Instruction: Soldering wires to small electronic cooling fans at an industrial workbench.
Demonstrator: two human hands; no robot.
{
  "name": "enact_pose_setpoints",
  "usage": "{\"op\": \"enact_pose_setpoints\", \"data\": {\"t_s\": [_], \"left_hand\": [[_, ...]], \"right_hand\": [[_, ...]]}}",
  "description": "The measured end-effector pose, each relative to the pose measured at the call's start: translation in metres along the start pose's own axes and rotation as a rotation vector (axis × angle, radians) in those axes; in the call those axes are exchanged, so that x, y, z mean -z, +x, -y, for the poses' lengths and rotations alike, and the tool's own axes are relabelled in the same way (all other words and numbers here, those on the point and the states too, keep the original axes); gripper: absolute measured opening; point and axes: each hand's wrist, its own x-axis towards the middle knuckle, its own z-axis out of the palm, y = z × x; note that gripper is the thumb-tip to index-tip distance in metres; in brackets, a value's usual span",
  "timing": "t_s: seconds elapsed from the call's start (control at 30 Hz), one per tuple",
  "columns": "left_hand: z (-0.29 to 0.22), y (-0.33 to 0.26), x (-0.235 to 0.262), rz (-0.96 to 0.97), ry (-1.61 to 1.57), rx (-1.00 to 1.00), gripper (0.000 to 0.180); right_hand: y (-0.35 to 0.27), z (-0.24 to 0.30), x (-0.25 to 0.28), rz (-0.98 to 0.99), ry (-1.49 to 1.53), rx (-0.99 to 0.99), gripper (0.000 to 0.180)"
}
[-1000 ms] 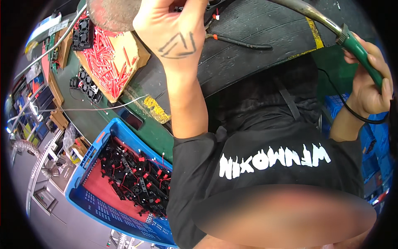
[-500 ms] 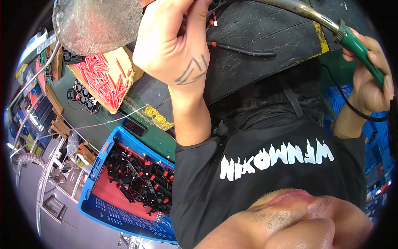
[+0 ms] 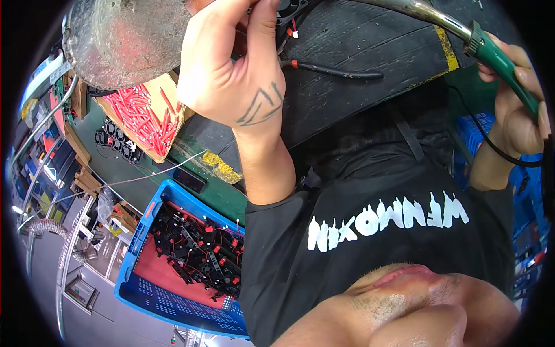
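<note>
1. We place the left hand (image 3: 231, 75) at 11 o'clock; its fingers are curled, the thumb and forefinger close together near the upper edge; their tips are cut off there, so we cannot tell how wide they are or what they hold.
2. We find a black fan (image 3: 291, 7) at 12 o'clock, just beside that thumb and partly cut off by the upper edge; below it we see a small white plug (image 3: 295, 34) with red wire.
3. We see the right hand (image 3: 514, 110) between 2 and 3 o'clock; its fingers are closed around the green handle of a soldering iron (image 3: 503, 66); the metal barrel slants toward 12 o'clock, and its tip is out of view; a black cord (image 3: 523, 163) curves in front of the wrist.
4. We notice the black handle of a hand tool (image 3: 335, 70), with a red band, lying on the dark bench (image 3: 370, 46) at 1 o'clock.
5. We see a rough grey disc (image 3: 115, 40) at 10 o'clock; below it, a cardboard tray (image 3: 156, 89) bears red tubes (image 3: 139, 113).
6. We spot a phone (image 3: 189, 180) at 9 o'clock; between 7 and 8 o'clock, a blue crate (image 3: 156, 301) holds many black parts (image 3: 202, 248).
</note>
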Motion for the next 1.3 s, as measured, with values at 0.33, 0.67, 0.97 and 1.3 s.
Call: {"op": "enact_pose_setpoints", "data": {"t_s": [0.33, 0.67, 0.97, 1.3], "left_hand": [[-0.018, 0.005, -0.012, 0.196, 0.611, 0.023, 0.013], [0.001, -0.001, -0.001, 0.077, 0.038, 0.027, 0.012], [0.0, 0.0, -0.001, 0.065, 0.028, 0.054, 0.011], [-0.013, 0.007, -0.014, 0.056, 0.018, 0.052, 0.011]], "right_hand": [[0.001, -0.001, 0.001, 0.005, -0.012, 0.002, 0.055], [0.001, -0.002, 0.0, 0.004, -0.019, 0.001, 0.055], [0.0, -0.003, 0.0, -0.005, -0.016, 0.002, 0.055], [0.001, -0.004, 0.0, -0.011, -0.016, -0.001, 0.055]]}}
